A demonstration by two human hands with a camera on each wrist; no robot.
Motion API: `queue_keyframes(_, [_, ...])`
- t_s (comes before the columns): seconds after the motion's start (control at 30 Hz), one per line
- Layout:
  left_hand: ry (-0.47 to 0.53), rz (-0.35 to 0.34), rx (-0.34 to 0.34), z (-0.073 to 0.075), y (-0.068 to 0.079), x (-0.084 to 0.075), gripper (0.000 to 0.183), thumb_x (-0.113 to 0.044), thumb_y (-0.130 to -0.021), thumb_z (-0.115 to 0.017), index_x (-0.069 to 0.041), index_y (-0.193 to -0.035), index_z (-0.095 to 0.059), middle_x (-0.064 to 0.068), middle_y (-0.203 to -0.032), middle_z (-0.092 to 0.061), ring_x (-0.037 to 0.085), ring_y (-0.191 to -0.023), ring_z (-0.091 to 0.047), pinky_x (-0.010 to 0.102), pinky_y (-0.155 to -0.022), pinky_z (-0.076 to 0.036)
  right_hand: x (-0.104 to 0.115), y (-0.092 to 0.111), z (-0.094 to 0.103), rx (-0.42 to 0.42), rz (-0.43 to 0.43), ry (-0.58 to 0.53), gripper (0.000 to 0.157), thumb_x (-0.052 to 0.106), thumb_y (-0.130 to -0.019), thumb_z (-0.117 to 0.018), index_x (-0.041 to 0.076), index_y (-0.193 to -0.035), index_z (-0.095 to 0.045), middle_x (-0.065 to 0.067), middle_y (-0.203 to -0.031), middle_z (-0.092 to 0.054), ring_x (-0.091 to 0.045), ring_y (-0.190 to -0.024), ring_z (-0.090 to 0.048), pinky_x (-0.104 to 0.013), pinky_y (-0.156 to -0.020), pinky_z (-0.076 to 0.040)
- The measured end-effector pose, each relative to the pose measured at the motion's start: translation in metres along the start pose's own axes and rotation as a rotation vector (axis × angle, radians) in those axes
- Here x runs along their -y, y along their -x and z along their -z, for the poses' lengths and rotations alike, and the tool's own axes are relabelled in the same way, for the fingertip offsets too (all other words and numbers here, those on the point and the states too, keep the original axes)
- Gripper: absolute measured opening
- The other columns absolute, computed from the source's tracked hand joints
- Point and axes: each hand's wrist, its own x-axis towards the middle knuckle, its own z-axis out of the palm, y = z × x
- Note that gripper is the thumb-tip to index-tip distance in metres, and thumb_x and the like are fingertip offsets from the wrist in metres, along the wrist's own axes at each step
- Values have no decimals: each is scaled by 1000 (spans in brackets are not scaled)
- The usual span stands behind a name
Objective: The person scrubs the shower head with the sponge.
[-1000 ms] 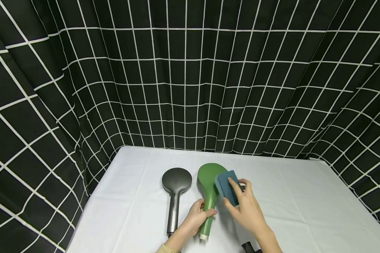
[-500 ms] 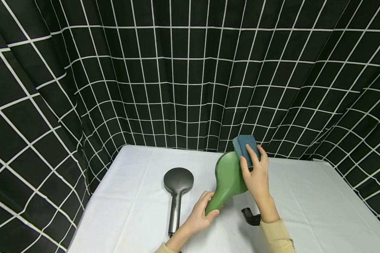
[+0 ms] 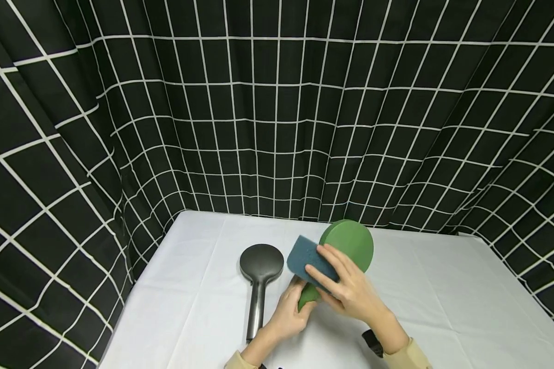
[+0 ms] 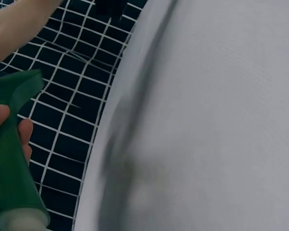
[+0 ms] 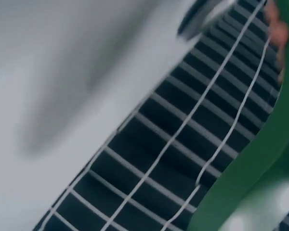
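My left hand (image 3: pixel 290 310) grips the handle of a green handheld shower head (image 3: pixel 351 241), raised and tilted to the right above the table. In the left wrist view, thumb and fingertips curl round the green handle (image 4: pixel 12 168), which ends in a white tip. Over the shower head's neck, my right hand (image 3: pixel 353 294) holds a blue sponge (image 3: pixel 308 260), its fingers spread across the outer face. Sponge and hand hide part of the neck. The right wrist view shows the green body (image 5: pixel 255 175) close up, but no sponge.
A dark grey shower head (image 3: pixel 260 264) lies on the white-covered table (image 3: pixel 198 287), left of my hands. Black curtain with a white grid (image 3: pixel 277 128) surrounds the table's back and sides. Beside the right cuff is a black piece (image 3: pixel 373 342).
The green shower head has been lifted from the table, tilted right and turned. The sponge went up to the head's right edge, then came down and left to the neck. The grey shower head stayed put.
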Motion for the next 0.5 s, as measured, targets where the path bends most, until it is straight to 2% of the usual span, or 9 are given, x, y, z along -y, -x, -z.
queue_keyframes(0.03, [-18, -2, -6, 0, 0, 0, 51, -1, -87, -56, 0, -134, -38, 10, -126, -44, 16, -103, -47, 26, -84, -44, -6, -1, 1, -34, -29, 12, 35, 28, -95, -49, 4, -117, -62, -34, -125, -46, -49, -113, -45, -45, -106, -28])
queue_keyframes(0.1, [-34, -3, -17, -2, -1, -1, 50, -1, -85, -58, -2, -131, -42, 7, -122, -46, 12, -96, -47, 22, -78, -42, -17, -3, 5, -122, -150, 38, 36, 27, -93, -51, 2, -117, -62, -34, -126, -45, -50, -114, -43, -47, -103, -30])
queue_keyframes(0.13, [-23, -2, -21, -3, -1, -2, 48, 0, -83, -60, -4, -129, -45, 5, -117, -47, 10, -89, -45, 20, -73, -40, -23, -4, 7, -163, -234, 53, 37, 26, -92, -52, 1, -118, -61, -34, -127, -44, -49, -114, -42, -49, -102, -31])
queue_keyframes(0.23, [10, 14, -39, -5, -1, -2, 48, 2, -82, -61, -5, -128, -47, 1, -114, -48, 7, -85, -44, 19, -71, -39, -33, -6, 13, -229, -521, 94, 40, 26, -93, -52, 4, -126, -57, -28, -135, -39, -44, -121, -38, -53, -97, -33])
queue_keyframes(0.3, [11, 14, -56, -7, -1, -2, 47, 2, -82, -61, -5, -126, -48, 1, -113, -48, 6, -84, -44, 19, -70, -39, -33, -6, 14, -253, -640, 112, 42, 26, -93, -52, 5, -129, -54, -25, -138, -37, -43, -122, -35, -56, -95, -32])
queue_keyframes(0.33, [15, 15, -61, -7, -1, -2, 46, 2, -82, -61, -5, -125, -49, 1, -112, -48, 7, -83, -44, 20, -70, -40, -31, -6, 14, -247, -659, 118, 42, 26, -94, -52, 5, -130, -53, -25, -139, -36, -43, -123, -34, -57, -95, -32])
queue_keyframes(0.4, [25, 16, -70, -7, -2, -2, 44, 2, -82, -60, -4, -124, -49, 2, -111, -48, 8, -84, -45, 20, -70, -40, -23, -4, 11, -233, -597, 108, 41, 26, -94, -52, 4, -128, -55, -27, -137, -37, -46, -122, -35, -56, -96, -32])
queue_keyframes(0.5, [30, -8, -94, -5, -3, 0, 44, 3, -81, -58, 0, -124, -49, 6, -113, -48, 11, -88, -46, 22, -73, -43, -6, -1, 4, -155, -318, 78, 39, 27, -93, -52, 1, -120, -60, -32, -130, -42, -50, -116, -40, -52, -101, -31])
